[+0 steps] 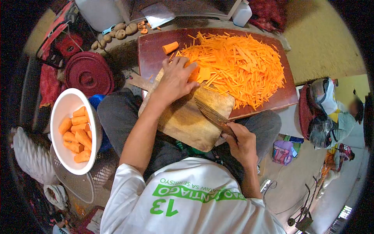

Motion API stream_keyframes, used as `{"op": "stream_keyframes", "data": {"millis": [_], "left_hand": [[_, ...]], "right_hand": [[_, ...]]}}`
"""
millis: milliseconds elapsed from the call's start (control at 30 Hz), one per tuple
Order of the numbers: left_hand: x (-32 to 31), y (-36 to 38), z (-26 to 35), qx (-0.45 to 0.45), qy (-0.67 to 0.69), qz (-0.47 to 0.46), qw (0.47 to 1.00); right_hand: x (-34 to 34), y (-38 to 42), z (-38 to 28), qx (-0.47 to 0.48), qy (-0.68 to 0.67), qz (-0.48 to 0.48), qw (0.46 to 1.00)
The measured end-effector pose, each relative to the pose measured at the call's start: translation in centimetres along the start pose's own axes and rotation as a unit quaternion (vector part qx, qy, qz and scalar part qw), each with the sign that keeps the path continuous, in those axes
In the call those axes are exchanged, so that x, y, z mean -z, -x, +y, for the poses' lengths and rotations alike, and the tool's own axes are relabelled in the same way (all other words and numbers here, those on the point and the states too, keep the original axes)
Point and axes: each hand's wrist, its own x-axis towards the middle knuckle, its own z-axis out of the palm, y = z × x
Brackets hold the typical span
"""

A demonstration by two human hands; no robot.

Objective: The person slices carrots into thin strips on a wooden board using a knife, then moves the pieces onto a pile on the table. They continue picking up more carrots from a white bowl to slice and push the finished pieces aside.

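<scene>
My right hand [242,145] is wrapped round the handle of a knife [212,114], whose dark blade lies low over the wooden cutting board [183,121]. My left hand [177,80] is curled over carrot slices [203,73] at the far edge of the board; part of them is hidden under the fingers. Beyond the board, a large heap of carrot strips [245,66] covers much of a dark red tabletop [152,43]. One peeled carrot piece [170,47] lies on the tabletop just past my left hand.
At my left stands a white basin [57,132] with several peeled carrot pieces. Behind it is a dark red lidded tub [89,73]. Several brown root vegetables [120,33] line the ledge at the back. A purple bag [283,152] lies on the floor at right.
</scene>
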Motion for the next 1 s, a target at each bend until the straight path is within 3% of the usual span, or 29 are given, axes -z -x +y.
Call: {"op": "stream_keyframes", "data": {"millis": [133, 467, 567, 767, 867, 967, 1000], "left_hand": [[-1.4, -0.5, -1.4, -0.003, 0.029, 0.047, 0.998], [-2.2, -0.7, -1.9, 0.022, 0.073, 0.113, 0.991], [-1.8, -0.7, -1.7, 0.04, 0.084, 0.09, 0.992], [0.0, -0.3, -1.2, 0.064, 0.1, 0.166, 0.979], [2.5, 1.2, -0.2, 0.111, 0.161, 0.159, 0.968], [5.0, 2.7, 0.9, 0.159, 0.204, 0.062, 0.964], [5.0, 3.5, 1.6, 0.134, 0.224, 0.048, 0.964]], "right_hand": [[1.4, -1.5, -2.4, -0.058, 0.012, -0.052, 0.997], [1.4, -2.3, -1.7, -0.065, -0.027, -0.043, 0.997], [1.1, -2.2, -1.5, -0.058, -0.025, -0.049, 0.997], [1.0, -2.3, -2.1, -0.033, -0.014, -0.058, 0.998], [1.6, -2.5, -2.1, -0.063, -0.004, -0.087, 0.994], [1.9, -2.9, -1.8, -0.122, -0.004, -0.121, 0.985], [2.2, -3.1, -1.9, -0.129, -0.003, -0.125, 0.984]]}}
